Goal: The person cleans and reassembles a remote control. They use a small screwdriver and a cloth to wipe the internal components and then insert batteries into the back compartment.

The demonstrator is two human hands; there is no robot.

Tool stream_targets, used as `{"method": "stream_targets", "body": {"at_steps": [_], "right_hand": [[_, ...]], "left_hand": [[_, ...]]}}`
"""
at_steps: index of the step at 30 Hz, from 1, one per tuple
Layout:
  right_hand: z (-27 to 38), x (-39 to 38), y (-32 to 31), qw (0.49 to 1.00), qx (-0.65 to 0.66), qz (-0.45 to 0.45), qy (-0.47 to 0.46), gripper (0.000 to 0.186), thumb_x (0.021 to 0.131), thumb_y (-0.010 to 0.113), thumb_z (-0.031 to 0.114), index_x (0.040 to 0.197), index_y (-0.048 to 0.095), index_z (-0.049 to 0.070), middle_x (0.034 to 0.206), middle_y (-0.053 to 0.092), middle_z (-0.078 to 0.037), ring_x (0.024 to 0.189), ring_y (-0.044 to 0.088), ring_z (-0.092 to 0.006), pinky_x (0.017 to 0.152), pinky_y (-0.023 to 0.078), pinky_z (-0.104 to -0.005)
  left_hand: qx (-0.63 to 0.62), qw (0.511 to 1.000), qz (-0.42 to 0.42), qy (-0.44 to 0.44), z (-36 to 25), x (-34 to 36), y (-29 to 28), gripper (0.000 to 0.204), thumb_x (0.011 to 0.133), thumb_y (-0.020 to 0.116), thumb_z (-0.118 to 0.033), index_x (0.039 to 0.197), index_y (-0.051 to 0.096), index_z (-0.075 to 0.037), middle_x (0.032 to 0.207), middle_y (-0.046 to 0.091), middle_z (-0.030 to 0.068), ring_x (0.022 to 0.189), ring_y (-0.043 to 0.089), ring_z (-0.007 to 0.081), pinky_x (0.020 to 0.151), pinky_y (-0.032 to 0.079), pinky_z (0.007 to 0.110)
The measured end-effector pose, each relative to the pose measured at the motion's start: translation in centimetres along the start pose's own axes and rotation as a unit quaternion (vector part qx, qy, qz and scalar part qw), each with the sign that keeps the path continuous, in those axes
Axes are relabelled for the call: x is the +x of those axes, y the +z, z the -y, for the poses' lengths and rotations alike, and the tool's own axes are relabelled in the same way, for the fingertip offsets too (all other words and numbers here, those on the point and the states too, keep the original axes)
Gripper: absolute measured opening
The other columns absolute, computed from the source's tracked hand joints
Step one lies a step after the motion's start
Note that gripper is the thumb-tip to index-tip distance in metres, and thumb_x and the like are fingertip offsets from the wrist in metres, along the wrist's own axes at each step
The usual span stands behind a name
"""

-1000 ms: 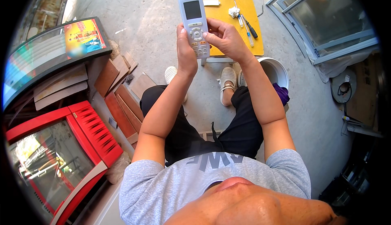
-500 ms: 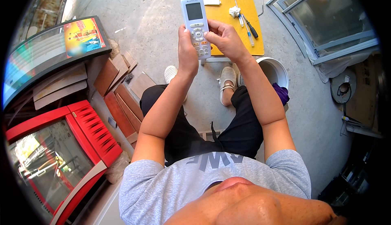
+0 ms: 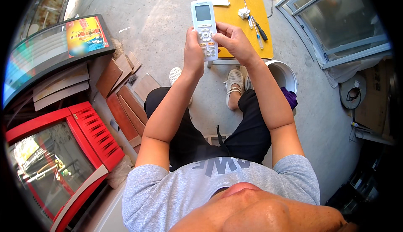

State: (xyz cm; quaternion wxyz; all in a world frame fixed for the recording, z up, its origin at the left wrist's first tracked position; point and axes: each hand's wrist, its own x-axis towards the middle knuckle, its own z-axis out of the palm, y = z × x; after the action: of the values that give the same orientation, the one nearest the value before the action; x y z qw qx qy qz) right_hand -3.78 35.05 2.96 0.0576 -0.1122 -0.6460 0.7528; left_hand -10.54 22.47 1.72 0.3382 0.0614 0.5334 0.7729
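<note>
A white remote control [image 3: 203, 23] with a small grey screen and coloured buttons is held upright in front of me. My left hand [image 3: 193, 55] grips its lower left side. My right hand [image 3: 233, 42] holds its lower right side, with the thumb resting on the buttons. Both forearms rise from my lap. Behind the remote stands a small yellow table [image 3: 235, 5] carrying a screwdriver [image 3: 260, 28], a pen [image 3: 257, 36], a white strip and crumpled white paper [image 3: 243, 13].
A white bucket [image 3: 284, 74] with a purple cloth stands by my right leg. Brown tiles [image 3: 121, 93] lean at the left beside red display cabinets [image 3: 63, 148]. A glass-framed panel [image 3: 336, 22] lies at the right. The floor is grey concrete.
The remote has shifted slightly upward and to the right in both hands. My right thumb has moved on the buttons.
</note>
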Motion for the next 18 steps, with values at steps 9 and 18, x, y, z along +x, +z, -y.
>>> {"method": "stream_targets", "body": {"at_steps": [9,18], "right_hand": [[0.08,-0.09,0.13,1.000,-0.002,-0.007,0.008,0.045,0.090,0.057,0.016,0.129,0.055,-0.006,0.107,0.066,-0.008,0.091,0.063,-0.0115,0.081,0.053,-0.0272],[0.23,-0.19,0.43,1.000,0.005,-0.015,0.019,0.042,0.088,0.055,0.012,0.126,0.058,-0.006,0.106,0.067,-0.008,0.089,0.063,-0.0108,0.079,0.053,-0.0258]], "left_hand": [[0.016,1.000,0.004,0.001,0.15,-0.14,-0.08,0.042,0.101,0.024,-0.032,0.122,0.048,-0.005,0.102,0.064,0.0123,0.084,0.068,0.0196,0.067,0.060,0.034],[0.011,1.000,0.008,-0.006,0.24,-0.18,-0.30,0.042,0.102,0.024,-0.031,0.122,0.048,-0.004,0.103,0.064,0.0131,0.084,0.068,0.0204,0.068,0.060,0.035]]}}
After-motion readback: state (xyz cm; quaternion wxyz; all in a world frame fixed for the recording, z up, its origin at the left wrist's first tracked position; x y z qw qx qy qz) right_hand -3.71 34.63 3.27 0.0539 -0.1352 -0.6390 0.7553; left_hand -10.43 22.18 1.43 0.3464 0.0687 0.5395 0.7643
